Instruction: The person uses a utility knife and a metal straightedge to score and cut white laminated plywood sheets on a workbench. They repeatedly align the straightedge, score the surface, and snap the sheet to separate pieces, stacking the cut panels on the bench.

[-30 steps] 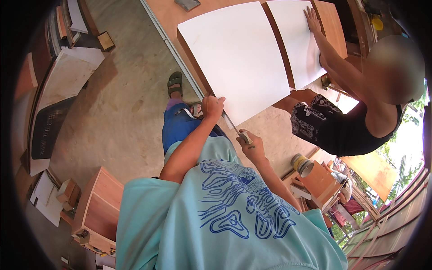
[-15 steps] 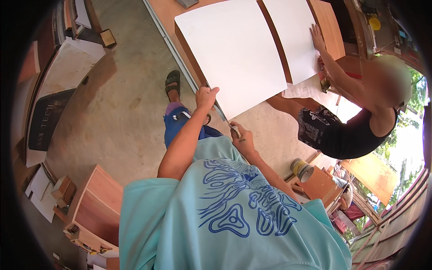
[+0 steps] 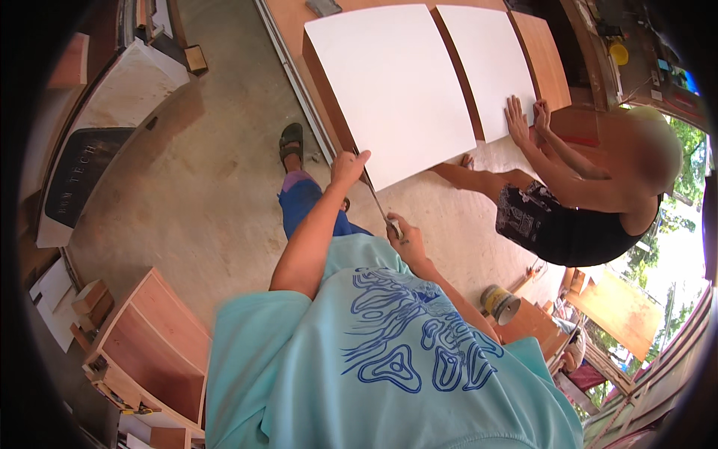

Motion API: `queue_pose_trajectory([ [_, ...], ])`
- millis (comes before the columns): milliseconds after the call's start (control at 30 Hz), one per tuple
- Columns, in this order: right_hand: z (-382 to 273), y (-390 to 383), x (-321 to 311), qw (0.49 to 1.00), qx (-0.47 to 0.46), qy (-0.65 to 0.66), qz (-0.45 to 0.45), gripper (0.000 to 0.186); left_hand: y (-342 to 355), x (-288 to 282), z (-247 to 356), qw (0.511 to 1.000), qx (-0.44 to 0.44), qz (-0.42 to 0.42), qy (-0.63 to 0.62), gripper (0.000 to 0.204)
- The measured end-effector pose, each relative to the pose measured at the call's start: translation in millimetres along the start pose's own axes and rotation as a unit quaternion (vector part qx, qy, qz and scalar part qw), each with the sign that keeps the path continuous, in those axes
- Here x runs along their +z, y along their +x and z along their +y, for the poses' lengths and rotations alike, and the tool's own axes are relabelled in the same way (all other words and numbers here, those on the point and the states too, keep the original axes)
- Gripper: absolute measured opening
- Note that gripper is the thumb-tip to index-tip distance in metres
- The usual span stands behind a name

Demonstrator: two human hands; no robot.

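Note:
My left hand (image 3: 346, 166) grips the near left corner of a large white panel (image 3: 389, 90), thumb at its edge. Just below and to the right, my right hand (image 3: 406, 239) is closed on the pale handle of a long, thin metal tool (image 3: 374, 193); its blade lies along the panel's side edge. A second white panel (image 3: 482, 60) lies beside the first, with a wooden board (image 3: 544, 56) beyond. A co-worker's two hands (image 3: 516, 120) are at the second panel, one laid flat on it, the other at its edge.
The co-worker (image 3: 576, 228) bends over at the right. The workbench (image 3: 284, 22) has a metal rail along its side. A wooden box (image 3: 157, 329) stands lower left, a dark-faced cabinet (image 3: 82, 172) far left, and a bucket (image 3: 499, 303) with boards lower right.
The co-worker's hands have moved down the second panel toward its near right corner. My right hand and the tool have shifted a little up and left; my left hand has moved only slightly.

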State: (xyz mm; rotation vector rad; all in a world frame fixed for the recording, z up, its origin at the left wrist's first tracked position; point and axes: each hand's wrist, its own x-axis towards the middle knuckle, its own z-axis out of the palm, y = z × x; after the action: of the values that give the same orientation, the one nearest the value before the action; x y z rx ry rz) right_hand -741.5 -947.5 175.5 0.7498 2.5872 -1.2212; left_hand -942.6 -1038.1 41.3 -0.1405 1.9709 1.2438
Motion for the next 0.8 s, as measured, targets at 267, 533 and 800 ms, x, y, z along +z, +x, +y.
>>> queue_pose_trajectory([
  [267,-61,-13,-55,0.989,0.021,-0.085,-0.115,0.024,-60,-9,-6,0.945,-0.158,0.053,-0.283,0.034],
  [533,-91,7,-59,0.949,-0.266,-0.145,-0.084,0.076,-67,-52,-47,0.767,-0.189,0.039,-0.612,0.025],
  [800,-96,18,-77,0.931,0.000,0.356,-0.085,0.092,-59,-16,-50,0.737,-0.119,-0.036,-0.664,0.023],
])
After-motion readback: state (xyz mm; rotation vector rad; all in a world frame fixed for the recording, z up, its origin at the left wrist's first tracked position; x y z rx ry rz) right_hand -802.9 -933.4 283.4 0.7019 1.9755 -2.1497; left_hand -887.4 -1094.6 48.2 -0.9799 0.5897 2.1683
